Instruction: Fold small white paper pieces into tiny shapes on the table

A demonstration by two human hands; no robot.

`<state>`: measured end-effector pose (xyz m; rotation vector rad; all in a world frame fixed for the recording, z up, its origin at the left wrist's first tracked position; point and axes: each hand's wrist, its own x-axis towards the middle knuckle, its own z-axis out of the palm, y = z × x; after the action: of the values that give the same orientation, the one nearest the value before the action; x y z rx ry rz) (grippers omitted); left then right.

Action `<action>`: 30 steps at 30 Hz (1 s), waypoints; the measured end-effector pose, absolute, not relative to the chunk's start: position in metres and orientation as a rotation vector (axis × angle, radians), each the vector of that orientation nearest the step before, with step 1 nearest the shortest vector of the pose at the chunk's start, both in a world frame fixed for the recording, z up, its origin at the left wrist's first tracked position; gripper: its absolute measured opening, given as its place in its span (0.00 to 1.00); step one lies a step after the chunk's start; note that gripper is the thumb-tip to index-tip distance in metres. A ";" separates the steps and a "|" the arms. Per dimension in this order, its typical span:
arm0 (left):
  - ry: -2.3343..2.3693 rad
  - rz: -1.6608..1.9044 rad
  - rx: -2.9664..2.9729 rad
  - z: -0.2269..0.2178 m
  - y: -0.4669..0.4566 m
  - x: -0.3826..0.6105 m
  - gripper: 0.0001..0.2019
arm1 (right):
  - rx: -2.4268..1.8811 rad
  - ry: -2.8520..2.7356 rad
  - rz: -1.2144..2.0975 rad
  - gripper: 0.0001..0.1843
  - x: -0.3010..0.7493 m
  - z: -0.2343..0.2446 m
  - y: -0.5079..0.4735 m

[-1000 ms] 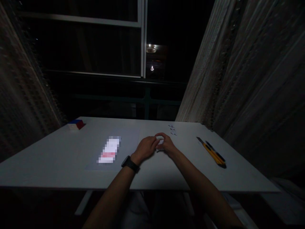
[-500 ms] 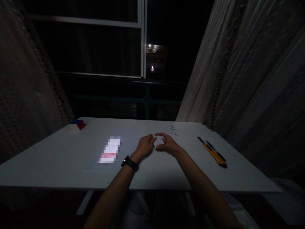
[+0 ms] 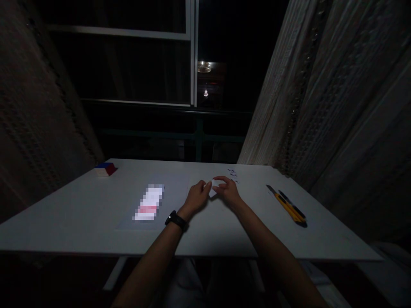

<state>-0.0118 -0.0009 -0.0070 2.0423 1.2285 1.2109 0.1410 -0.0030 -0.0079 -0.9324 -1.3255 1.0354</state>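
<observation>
Between my hands, just above the white table, is a small piece of white paper [image 3: 213, 189]; its exact shape is hard to make out in the dim light. My left hand [image 3: 197, 197], with a dark watch [image 3: 175, 219] on its wrist, pinches the paper's left side. From the right, my right hand [image 3: 228, 191] grips the paper with thumb and curled fingers. Several small dark marks or bits [image 3: 233, 175] lie on the table just beyond my right hand.
A glowing phone [image 3: 149, 202], its screen blurred out, lies on a pale sheet [image 3: 123, 223] at left. A yellow utility knife [image 3: 289, 208] and a black pen-like tool [image 3: 291, 203] lie at right. A Rubik's cube-like block [image 3: 105, 169] sits at the table's [image 3: 80, 231] far left corner.
My right hand's fingers have shifted on the paper, and the paper has turned slightly. My left hand stays nearly in place. The view has moved a little.
</observation>
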 end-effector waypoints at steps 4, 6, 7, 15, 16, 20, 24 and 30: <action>1.189 1.235 2.005 -0.009 0.003 -0.011 0.21 | -0.921 -1.371 1.034 0.27 0.141 -0.007 -0.005; 1.197 1.261 1.980 -0.009 0.004 -0.010 0.21 | -0.907 -1.380 1.010 0.25 0.140 -0.007 -0.005; 1.203 1.275 1.971 -0.009 0.004 -0.010 0.21 | -0.902 -1.388 0.982 0.25 0.139 -0.007 -0.005; 1.234 1.324 1.908 -0.006 0.001 -0.008 0.21 | -1.048 -1.398 0.600 0.21 0.124 -0.006 -0.016; 1.217 1.322 1.892 -0.006 0.001 -0.008 0.21 | -1.059 -1.398 0.569 0.20 0.122 -0.006 -0.018; 1.111 1.317 1.839 -0.004 0.000 -0.008 0.23 | -1.091 -1.414 0.442 0.16 0.117 -0.004 -0.023; 1.128 1.337 1.794 -0.001 -0.003 -0.007 0.24 | -1.103 -1.384 0.403 0.14 0.117 -0.003 -0.024; 0.986 1.203 1.622 0.001 -0.004 -0.007 0.25 | -1.055 -1.314 0.520 0.14 0.119 -0.008 -0.019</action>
<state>-0.0075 -0.0040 0.0011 1.6215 0.9864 1.2026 0.1187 -0.0186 -0.0075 -1.0551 -1.3141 0.5199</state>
